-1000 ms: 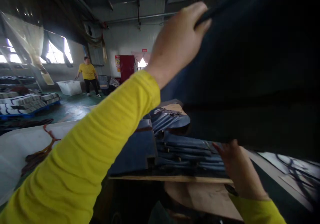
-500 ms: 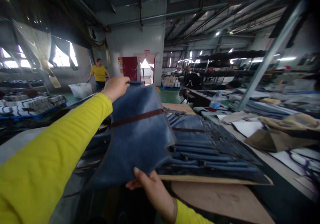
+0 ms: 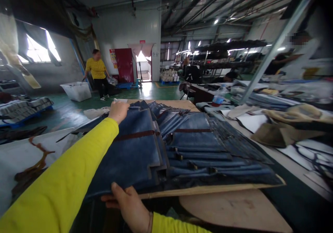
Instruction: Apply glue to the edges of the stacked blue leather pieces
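A dark blue, leather-like panel (image 3: 135, 153) with a brown stripe and a notched corner lies almost flat over the left side of the work surface. My left hand (image 3: 119, 111) pinches its far edge. At the near edge, my right hand (image 3: 130, 203) grips it, thumb on top and fingers underneath. Right beside the panel are several more blue pieces (image 3: 195, 125), some with the same brown stripe, and folded blue strips (image 3: 203, 160) in rows. These rest on a light board (image 3: 221, 190) whose front edge shows.
Cloth pieces in brown and white (image 3: 281, 134) cover the table on the right, with a plastic bottle (image 3: 218, 99) near its far side. A slanted metal post (image 3: 275, 49) rises there. Beyond, a person in yellow (image 3: 96, 69) stands beside a white bin (image 3: 76, 91).
The blue panel has come down from a raised, tilted position to lie nearly flat on the pile. Both hands moved lower and left in view, still holding it. The camera view has shifted.
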Action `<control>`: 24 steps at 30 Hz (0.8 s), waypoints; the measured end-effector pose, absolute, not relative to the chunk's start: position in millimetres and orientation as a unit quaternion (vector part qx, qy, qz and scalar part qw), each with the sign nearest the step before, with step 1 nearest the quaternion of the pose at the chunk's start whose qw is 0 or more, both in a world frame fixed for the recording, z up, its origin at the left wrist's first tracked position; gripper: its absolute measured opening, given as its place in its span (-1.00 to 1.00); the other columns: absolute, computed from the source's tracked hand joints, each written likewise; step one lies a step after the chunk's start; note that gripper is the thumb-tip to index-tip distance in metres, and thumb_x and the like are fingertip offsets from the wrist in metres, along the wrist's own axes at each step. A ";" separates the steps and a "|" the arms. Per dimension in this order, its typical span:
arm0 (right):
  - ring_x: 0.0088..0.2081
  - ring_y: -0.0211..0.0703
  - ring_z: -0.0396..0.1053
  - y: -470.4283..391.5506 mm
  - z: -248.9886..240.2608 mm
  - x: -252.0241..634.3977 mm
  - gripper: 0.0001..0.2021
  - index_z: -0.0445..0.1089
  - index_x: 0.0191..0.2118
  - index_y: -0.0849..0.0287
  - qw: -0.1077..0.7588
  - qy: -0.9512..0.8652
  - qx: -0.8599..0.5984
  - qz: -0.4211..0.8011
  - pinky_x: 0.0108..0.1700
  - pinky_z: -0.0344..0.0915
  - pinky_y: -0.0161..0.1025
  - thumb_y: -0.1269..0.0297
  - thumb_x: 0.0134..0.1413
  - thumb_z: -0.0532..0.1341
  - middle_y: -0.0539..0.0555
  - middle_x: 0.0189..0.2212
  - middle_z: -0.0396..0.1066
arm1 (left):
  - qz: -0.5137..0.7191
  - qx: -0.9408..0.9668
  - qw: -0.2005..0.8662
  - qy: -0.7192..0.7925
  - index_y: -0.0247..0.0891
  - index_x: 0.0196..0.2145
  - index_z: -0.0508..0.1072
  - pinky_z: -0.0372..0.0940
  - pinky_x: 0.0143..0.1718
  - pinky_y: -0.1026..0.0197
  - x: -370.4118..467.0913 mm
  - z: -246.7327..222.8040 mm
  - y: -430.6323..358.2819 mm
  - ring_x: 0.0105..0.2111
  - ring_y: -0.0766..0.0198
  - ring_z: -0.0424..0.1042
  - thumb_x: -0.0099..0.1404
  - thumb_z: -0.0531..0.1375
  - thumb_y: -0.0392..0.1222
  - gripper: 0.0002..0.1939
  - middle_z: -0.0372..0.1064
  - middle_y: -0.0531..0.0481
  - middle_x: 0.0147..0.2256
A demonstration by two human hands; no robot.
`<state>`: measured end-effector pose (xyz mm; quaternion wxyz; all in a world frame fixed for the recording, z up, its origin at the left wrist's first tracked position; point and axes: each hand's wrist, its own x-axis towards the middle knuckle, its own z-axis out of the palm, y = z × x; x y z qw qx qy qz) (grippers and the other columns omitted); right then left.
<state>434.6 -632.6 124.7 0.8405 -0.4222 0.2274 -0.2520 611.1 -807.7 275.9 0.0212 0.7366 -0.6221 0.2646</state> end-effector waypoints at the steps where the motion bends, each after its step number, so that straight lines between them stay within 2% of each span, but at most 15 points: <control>1: -0.24 -0.04 0.45 -631.9 119.3 437.4 -0.35 0.41 -0.23 0.36 0.841 0.245 -0.413 -0.250 -0.18 0.35 -0.16 -0.23 -0.20 0.23 0.20 -0.28 0.46 | 0.258 0.741 0.030 -0.620 -0.21 -0.23 0.48 0.12 -0.12 0.02 611.3 267.0 -809.7 -0.08 0.00 0.28 0.31 -0.06 -0.20 -0.69 0.42 -0.17 -0.22; 5: -0.36 -0.10 0.44 -628.5 96.3 452.4 -0.25 0.42 -0.35 0.35 0.852 0.290 -0.381 -0.214 -0.32 0.33 -0.23 -0.38 -0.35 0.17 0.20 -0.36 0.45 | 0.183 0.778 0.079 -0.596 -0.19 -0.11 0.44 0.16 -0.08 0.06 605.8 221.7 -816.5 0.05 0.00 0.18 0.34 -0.11 -0.18 -0.64 0.26 -0.20 0.00; 8: -0.54 -0.25 0.35 -631.0 91.4 448.3 -0.23 0.44 -0.43 0.31 0.870 0.256 -0.409 -0.104 -0.48 0.26 -0.31 -0.45 -0.35 0.08 0.10 -0.52 0.39 | 0.115 0.794 0.075 -0.593 -0.18 0.00 0.37 0.24 -0.16 0.15 600.6 189.4 -822.2 -0.09 0.09 0.34 0.32 -0.07 -0.16 -0.63 0.32 -0.19 -0.05; 11: -0.55 -0.29 0.30 -641.8 109.3 409.3 -0.36 0.46 -0.43 0.27 0.823 0.212 -0.525 -0.058 -0.48 0.25 -0.35 -0.34 -0.21 0.11 0.03 -0.58 0.34 | 0.050 0.788 0.064 -0.610 -0.21 -0.03 0.39 0.28 -0.16 0.20 599.9 178.4 -826.6 -0.16 0.14 0.41 0.30 -0.04 -0.16 -0.65 0.41 -0.15 -0.12; 12: -0.49 -0.29 0.32 -647.5 119.7 388.9 -0.45 0.48 -0.38 0.24 0.779 0.196 -0.588 -0.096 -0.42 0.26 -0.35 -0.23 -0.09 0.12 0.03 -0.53 0.37 | 0.033 0.781 0.062 -0.620 -0.22 -0.06 0.41 0.28 -0.16 0.20 598.8 181.2 -827.3 -0.15 0.14 0.42 0.30 -0.03 -0.16 -0.66 0.43 -0.14 -0.12; 14: -0.32 -0.24 0.36 -663.7 142.9 342.4 -0.62 0.48 -0.26 0.19 0.628 0.139 -0.742 -0.191 -0.25 0.28 -0.33 0.00 0.13 0.07 0.06 -0.40 0.44 | 0.010 0.762 0.065 -0.644 -0.22 -0.06 0.41 0.27 -0.12 0.22 588.8 194.6 -826.7 -0.11 0.15 0.41 0.29 -0.02 -0.15 -0.66 0.42 -0.11 -0.08; 15: -0.24 -0.21 0.36 -674.8 153.7 318.5 -0.67 0.47 -0.21 0.18 0.529 0.147 -0.798 -0.247 -0.14 0.26 -0.29 0.12 0.19 0.03 0.08 -0.32 0.45 | 0.005 0.749 0.075 -0.659 -0.22 -0.04 0.39 0.26 -0.09 0.23 577.8 203.4 -825.2 -0.09 0.17 0.40 0.29 -0.02 -0.14 -0.65 0.41 -0.09 -0.06; 17: -0.15 -0.18 0.33 -702.5 168.9 274.1 -0.71 0.42 -0.12 0.18 0.352 0.227 -0.848 -0.326 -0.07 0.23 -0.24 0.26 0.23 -0.01 0.12 -0.22 0.43 | 0.004 0.704 0.111 -0.702 -0.19 0.01 0.35 0.22 -0.02 0.26 541.4 219.5 -820.6 -0.04 0.22 0.36 0.31 -0.04 -0.11 -0.63 0.38 -0.05 -0.02; 19: -0.14 -0.13 0.31 -733.2 172.7 237.6 -0.74 0.41 -0.13 0.18 0.183 0.320 -0.860 -0.352 -0.05 0.22 -0.17 0.29 0.23 0.00 0.15 -0.21 0.41 | 0.003 0.615 0.164 -0.771 -0.22 0.00 0.36 0.20 0.01 0.26 489.9 226.9 -815.4 -0.04 0.22 0.36 0.32 -0.05 -0.11 -0.63 0.38 -0.06 -0.03; 21: -0.16 -0.09 0.32 -759.5 166.0 210.8 -0.74 0.43 -0.20 0.19 0.056 0.402 -0.854 -0.327 -0.05 0.21 -0.12 0.29 0.23 0.00 0.16 -0.26 0.41 | -0.010 0.529 0.157 -0.834 -0.20 -0.02 0.38 0.19 0.02 0.25 434.9 221.1 -812.2 -0.03 0.23 0.35 0.31 -0.02 -0.10 -0.65 0.38 -0.07 -0.03; 24: -0.21 -0.08 0.35 -779.5 147.0 187.8 -0.70 0.44 -0.26 0.20 -0.026 0.463 -0.845 -0.265 -0.09 0.22 -0.12 0.26 0.25 -0.02 0.16 -0.30 0.42 | -0.003 0.519 0.079 -0.851 -0.23 -0.13 0.43 0.27 -0.04 0.12 372.9 193.3 -814.6 -0.09 0.10 0.40 0.25 0.09 -0.07 -0.70 0.44 -0.15 -0.15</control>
